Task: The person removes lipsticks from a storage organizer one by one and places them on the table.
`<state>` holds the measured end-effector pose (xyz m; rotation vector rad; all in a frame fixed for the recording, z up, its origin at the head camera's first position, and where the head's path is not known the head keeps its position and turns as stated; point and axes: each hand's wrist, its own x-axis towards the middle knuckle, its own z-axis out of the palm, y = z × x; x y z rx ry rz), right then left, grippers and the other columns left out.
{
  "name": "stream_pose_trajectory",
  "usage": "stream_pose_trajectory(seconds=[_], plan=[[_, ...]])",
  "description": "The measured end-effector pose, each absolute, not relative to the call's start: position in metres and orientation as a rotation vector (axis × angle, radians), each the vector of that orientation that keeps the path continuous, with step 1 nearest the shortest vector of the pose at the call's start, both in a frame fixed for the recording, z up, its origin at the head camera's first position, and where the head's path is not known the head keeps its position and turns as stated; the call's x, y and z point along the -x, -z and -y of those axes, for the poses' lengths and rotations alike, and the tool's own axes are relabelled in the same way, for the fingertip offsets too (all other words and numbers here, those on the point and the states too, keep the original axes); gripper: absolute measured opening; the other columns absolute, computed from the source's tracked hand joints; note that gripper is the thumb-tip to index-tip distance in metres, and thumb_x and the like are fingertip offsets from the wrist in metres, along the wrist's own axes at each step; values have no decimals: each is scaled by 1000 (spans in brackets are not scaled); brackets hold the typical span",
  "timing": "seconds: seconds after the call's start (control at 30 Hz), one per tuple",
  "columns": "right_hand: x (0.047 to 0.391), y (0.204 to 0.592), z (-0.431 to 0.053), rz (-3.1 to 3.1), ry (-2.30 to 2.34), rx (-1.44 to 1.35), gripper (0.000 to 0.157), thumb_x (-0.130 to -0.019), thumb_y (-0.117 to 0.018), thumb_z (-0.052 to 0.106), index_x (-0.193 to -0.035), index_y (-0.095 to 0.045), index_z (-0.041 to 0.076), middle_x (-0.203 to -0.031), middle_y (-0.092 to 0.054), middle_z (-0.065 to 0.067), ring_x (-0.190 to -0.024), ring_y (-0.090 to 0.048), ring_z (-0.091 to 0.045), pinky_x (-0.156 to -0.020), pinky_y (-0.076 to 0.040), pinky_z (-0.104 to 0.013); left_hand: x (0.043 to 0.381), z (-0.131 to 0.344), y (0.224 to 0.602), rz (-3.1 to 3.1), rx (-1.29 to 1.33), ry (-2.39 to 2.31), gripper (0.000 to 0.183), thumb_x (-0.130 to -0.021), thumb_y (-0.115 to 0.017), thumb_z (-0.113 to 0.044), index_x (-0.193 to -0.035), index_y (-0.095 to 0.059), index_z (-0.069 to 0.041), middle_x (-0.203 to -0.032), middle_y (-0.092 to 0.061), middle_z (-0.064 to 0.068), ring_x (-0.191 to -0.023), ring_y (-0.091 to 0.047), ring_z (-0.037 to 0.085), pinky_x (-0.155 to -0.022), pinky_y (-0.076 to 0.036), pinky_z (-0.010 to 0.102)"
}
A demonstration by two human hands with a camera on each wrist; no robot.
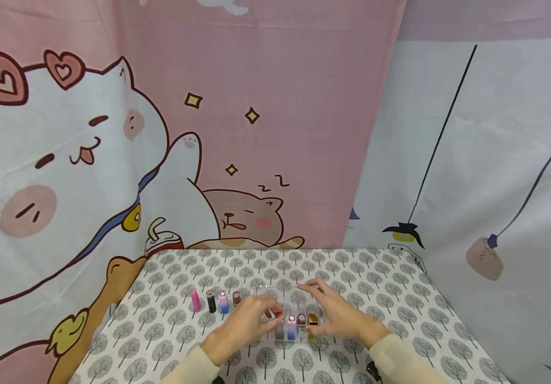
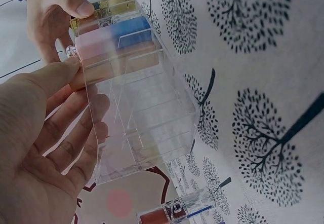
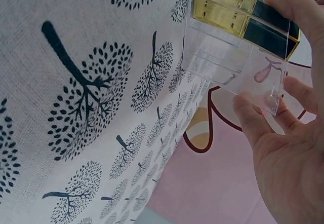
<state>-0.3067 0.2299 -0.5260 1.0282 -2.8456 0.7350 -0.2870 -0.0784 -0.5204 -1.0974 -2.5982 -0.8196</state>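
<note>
A clear divided organizer (image 1: 299, 338) stands on the table between both hands, with several lipsticks upright in its compartments. My left hand (image 1: 255, 316) reaches over its left part. In the left wrist view, thumb and index finger pinch the top of a copper-brown lipstick (image 2: 96, 72) that sits in a compartment. Beside it stands a pink-to-blue lipstick (image 1: 291, 328). My right hand (image 1: 338, 314) holds the organizer's right side, thumb at the front by a gold-and-black lipstick (image 3: 228, 13), other fingers around the back. Some compartments in the left wrist view hold nothing.
Left of the organizer stand a bright pink lipstick (image 1: 195, 301), a black one (image 1: 211, 302), another pink-to-blue one (image 1: 223, 303) and a dark red one (image 1: 236, 297). A small black object (image 1: 373, 370) lies by the right sleeve. Tree-print cloth (image 1: 160, 320) covers the table; a cartoon curtain (image 1: 304, 133) hangs behind.
</note>
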Motion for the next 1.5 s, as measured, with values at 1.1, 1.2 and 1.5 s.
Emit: stream_pose_trajectory(seconds=[1.1, 1.2, 1.5], plan=[[303, 526, -229, 2853, -762, -1006, 105, -94, -99, 36, -181, -40, 25, -173, -45, -8, -143, -66, -36, -111, -70, -50, 281, 83, 511, 2339, 1056, 836, 28, -100, -93, -15, -125, -84, -8, -119, -89, 7, -99, -85, 17, -89, -74, 26], [304, 526, -229, 2861, -766, -998, 105, -94, -99, 35, -181, -40, 27, -174, -45, -7, -143, -66, -36, -109, -69, -47, 281, 85, 509, 2303, 1043, 837, 28, -99, -94, -14, -124, -84, -7, -118, -88, 7, -98, -85, 17, -89, -74, 27], [305, 527, -228, 2866, -783, -987, 106, -92, -99, 35, -181, -41, 27, -174, -44, -7, -138, -68, -33, -101, -68, -37, 280, 96, 502, 2174, 1016, 867, 29, -95, -95, -8, -122, -84, -8, -113, -88, 5, -93, -84, 18, -84, -75, 30]])
